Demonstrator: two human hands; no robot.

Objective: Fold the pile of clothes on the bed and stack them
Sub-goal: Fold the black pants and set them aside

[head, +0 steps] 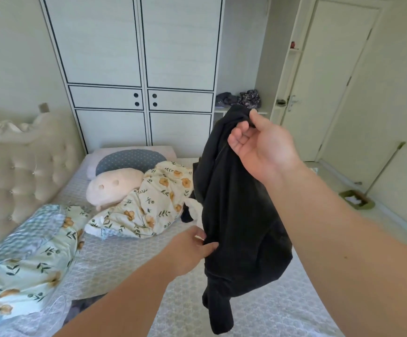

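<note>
Now | right hand point(258, 147) raised (pinching black garment point(236, 215)) | left hand point(190, 249) grips its edge

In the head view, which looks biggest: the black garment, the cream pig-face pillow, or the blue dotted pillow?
1. black garment, though it hangs nearest the camera.
2. and 3. cream pig-face pillow and blue dotted pillow: too alike, and the blue one is partly hidden.

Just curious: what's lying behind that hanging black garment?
Behind the black garment, a floral quilt and a bit of white cloth lie on the bed; anything further is covered.
</note>
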